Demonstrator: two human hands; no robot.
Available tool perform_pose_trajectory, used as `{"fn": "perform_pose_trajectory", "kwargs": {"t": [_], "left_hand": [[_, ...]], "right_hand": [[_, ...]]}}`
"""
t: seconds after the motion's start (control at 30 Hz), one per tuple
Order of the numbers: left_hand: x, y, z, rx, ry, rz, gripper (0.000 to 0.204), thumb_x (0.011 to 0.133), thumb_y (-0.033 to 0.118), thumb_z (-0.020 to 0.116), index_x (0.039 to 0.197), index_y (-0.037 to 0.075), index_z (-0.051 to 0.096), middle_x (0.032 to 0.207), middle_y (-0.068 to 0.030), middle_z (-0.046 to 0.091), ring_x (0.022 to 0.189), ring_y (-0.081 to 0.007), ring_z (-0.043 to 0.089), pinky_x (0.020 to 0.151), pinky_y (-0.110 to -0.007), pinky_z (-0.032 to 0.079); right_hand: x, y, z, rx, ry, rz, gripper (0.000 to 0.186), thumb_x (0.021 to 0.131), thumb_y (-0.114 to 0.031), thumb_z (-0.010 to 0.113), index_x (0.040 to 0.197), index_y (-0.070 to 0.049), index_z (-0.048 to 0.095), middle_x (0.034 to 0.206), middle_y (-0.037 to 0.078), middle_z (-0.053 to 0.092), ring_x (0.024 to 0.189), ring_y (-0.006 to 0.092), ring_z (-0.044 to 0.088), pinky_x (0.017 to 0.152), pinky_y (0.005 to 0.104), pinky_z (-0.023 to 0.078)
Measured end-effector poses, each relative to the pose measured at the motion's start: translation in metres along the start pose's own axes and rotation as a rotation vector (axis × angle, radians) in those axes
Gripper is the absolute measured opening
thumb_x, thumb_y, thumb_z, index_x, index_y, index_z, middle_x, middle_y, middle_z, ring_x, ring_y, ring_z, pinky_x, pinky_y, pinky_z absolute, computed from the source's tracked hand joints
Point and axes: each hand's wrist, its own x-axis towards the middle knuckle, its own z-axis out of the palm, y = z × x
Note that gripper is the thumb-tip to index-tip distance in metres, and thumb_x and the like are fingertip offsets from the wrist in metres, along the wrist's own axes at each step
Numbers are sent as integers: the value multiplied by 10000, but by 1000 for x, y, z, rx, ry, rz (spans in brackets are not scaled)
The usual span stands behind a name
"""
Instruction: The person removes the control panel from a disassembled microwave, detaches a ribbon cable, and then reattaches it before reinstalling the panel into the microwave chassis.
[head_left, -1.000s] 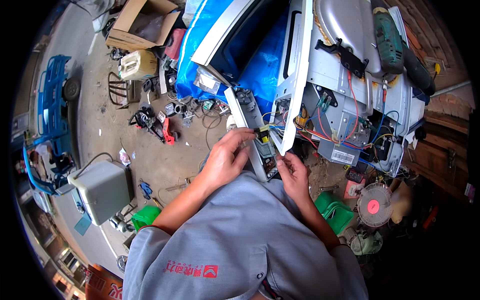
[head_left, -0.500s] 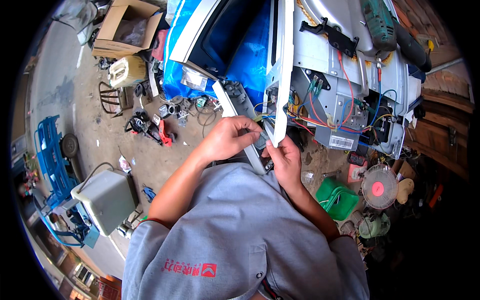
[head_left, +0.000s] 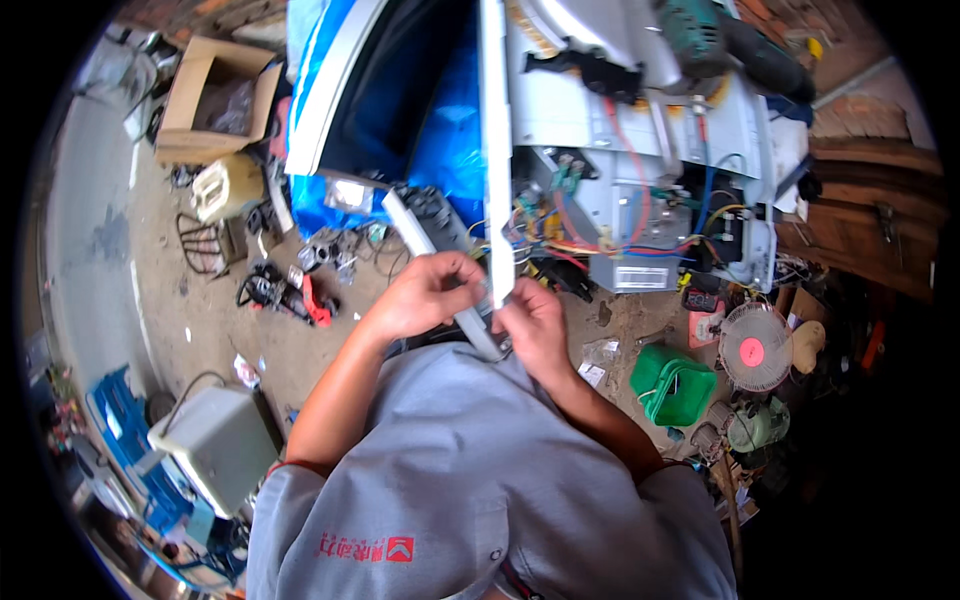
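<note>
My left hand (head_left: 432, 295) is closed, thumb and fingers pinched together beside a slanting pale-grey strip (head_left: 410, 224). Whatever it grips is hidden by the fingers and blur. Just to its right, my right hand (head_left: 535, 325) is also closed, its fingertips at the lower end of a long narrow white panel edge (head_left: 497, 160). I cannot make out what lies between those fingers. Right of the panel edge, red, blue and yellow wires (head_left: 575, 245) run across an opened white metal housing (head_left: 545, 120). A grey metal box (head_left: 625, 277) with a label sits below them.
A green-and-black power tool (head_left: 690, 40) and a black bracket (head_left: 580, 70) rest on the housing. On the floor at right are a green basket (head_left: 675, 385) and a round fan guard (head_left: 755, 345). Leftward stand a cardboard box (head_left: 190, 145), a plastic jug (head_left: 225, 187) and a grey-white case (head_left: 215, 445).
The view has shifted, so the housing, panel edge and both hands appear further left. Both hands stay close together near the panel's lower end, fingers still closed.
</note>
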Motion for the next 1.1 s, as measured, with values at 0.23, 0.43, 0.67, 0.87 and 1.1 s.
{"fn": "perform_pose_trajectory", "kwargs": {"t": [0.23, 0.43, 0.67, 0.87, 1.1], "left_hand": [[2, 9, 5, 109, 74, -46, 129, 893, 126, 704, 921, 20, 636, 677, 17, 593, 534, -59, 561, 490, -200, 461], [-2, 12, 5, 101, 101, -71, 164, 879, 167, 699, 808, 31, 640, 618, -21, 609, 515, -88, 585, 464, -211, 440], [-11, 0, -1, 0, 199, -83, 115, 882, 116, 709, 892, 21, 645, 722, -50, 629, 559, -147, 611, 508, -258, 498], [-6, -1, 13, -7, 182, -48, 107, 897, 116, 702, 896, 15, 668, 732, -52, 648, 617, -124, 623, 565, -234, 500], [-9, -24, 11, -7, 234, -41, 90, 901, 97, 696, 928, 13, 683, 785, -32, 662, 683, -117, 630, 646, -233, 503]], "right_hand": [[-4, 0, -6, 55, -52, -163, 143, 928, -106, 651, 913, 34, 628, 730, 16, 624, 677, 46, 558, 584, 236, 459], [-23, 6, -42, -111, -72, -284, 199, 924, -177, 657, 893, 18, 633, 693, 63, 602, 626, 98, 534, 581, 286, 454], [-35, -2, -156, 109, -338, -166, 211, 953, -193, 638, 1034, 1, 665, 891, 61, 693, 826, 95, 636, 728, 244, 511], [28, -33, -284, -49, 925, -408, 199, 936, -166, 636, 916, 29, 670, 759, 15, 652, 664, 68, 561, 596, 227, 452], [135, -59, -296, -1155, 933, -289, 199, 843, -186, 684, 972, -36, 662, 948, 184, 653, 917, 374, 656, 787, 493, 517]]}}
